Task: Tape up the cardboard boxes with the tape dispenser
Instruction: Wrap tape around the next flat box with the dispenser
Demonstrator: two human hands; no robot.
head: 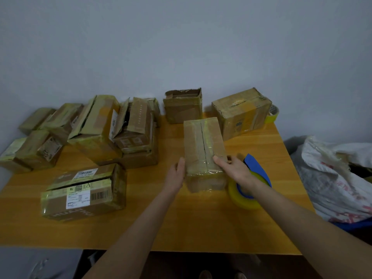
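The box [203,150] lay near the middle of the table [181,224], long axis running away from the person toward the wall [181,47], far end leaning a touch left. Its top seam ran the same way, shiny tape across the near end and down the front face.

The left hand [177,174] was flat against the near left side of that box, fingers straight and together. The right hand [235,170] reached over the near right corner, fingers stretched out on the top, the forefinger close to the seam.

Just right of the box, partly under that wrist, sat the tape dispenser [257,168], blue blade guard pointing up and away, yellowish roll toward the person. Whether the palm touched it could not be told.

At the near left lay a labelled box [84,190]. Beyond it, a heap of boxes [94,129]. Against the wall stood an open box [183,107] and a bigger box [241,115], with a spare tape roll [273,114] beside it. A white sack [332,178] slumped off the table's right edge.
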